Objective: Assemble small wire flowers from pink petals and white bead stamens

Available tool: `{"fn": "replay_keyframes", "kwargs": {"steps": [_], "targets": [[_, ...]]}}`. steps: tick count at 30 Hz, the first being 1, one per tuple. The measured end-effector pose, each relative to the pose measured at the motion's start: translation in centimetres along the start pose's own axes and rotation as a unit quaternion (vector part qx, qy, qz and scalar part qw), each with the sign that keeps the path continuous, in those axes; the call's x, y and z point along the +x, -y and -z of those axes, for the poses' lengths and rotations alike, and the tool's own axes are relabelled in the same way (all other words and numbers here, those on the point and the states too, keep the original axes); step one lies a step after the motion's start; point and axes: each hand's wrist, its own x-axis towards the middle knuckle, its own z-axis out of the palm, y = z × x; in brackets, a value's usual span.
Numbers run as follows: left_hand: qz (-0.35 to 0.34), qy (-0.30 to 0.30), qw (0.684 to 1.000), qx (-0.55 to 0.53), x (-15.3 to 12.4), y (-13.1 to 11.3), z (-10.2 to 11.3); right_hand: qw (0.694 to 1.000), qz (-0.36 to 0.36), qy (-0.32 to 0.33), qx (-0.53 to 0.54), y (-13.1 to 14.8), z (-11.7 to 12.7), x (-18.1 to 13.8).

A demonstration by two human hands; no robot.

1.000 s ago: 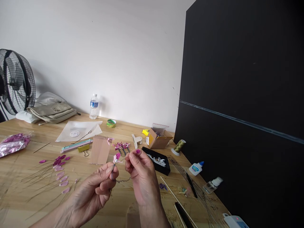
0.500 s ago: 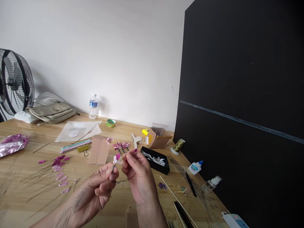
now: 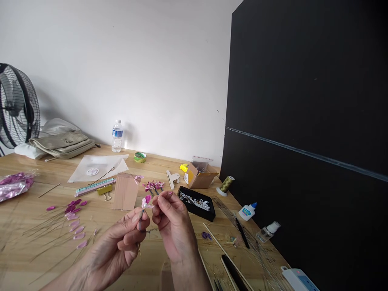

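Note:
My left hand (image 3: pixel 125 238) is closed in a pinch around the wrapped stem of a small artificial flower (image 3: pixel 146 203). The flower has pale pink and magenta petals and a white pearl-like bead, and it stands upright above the fingertips. Close beside it, my right hand (image 3: pixel 172 222) is pinched shut, its fingertips touching or almost touching the flower. A sliver of a magenta petal (image 3: pixel 170 192) shows at the right thumb and forefinger; the fingers hide the rest. Left of my hands, loose wired petals (image 3: pixel 72 216) lie on the table, from dark magenta to pale pink.
Finished-looking flower sprigs (image 3: pixel 154 186) lie behind my hands, by a wooden block (image 3: pixel 125 192). To the right are a black tray (image 3: pixel 197 203), a thread spool (image 3: pixel 227 184), a glue bottle (image 3: pixel 247 211) and a spray bottle (image 3: pixel 268 232). A black panel (image 3: pixel 303 121) borders the right side.
My right fingers have tilted and moved in a little towards the flower, so less of the magenta petal shows. The left hand keeps its pinch. The whole view has shifted slightly.

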Motion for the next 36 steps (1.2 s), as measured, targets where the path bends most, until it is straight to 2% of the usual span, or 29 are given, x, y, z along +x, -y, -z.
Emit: {"fn": "replay_keyframes", "kwargs": {"steps": [7,12,23,36], "targets": [[-0.004,0.007,1.000,-0.001,-0.11,0.01,0.21,1.000,-0.014,-0.002,0.005,0.08,-0.04,0.06],[0.014,0.046,0.999,-0.005,-0.12,0.05,0.60,1.000,-0.019,-0.002,0.016,0.04,0.04,0.03],[0.032,0.088,0.995,-0.015,-0.07,0.15,0.72,0.999,-0.037,0.010,0.027,-0.11,0.06,0.17],[0.024,0.086,0.996,0.000,-0.07,0.34,0.60,0.998,-0.047,0.012,0.037,-0.15,0.16,0.24]]}}
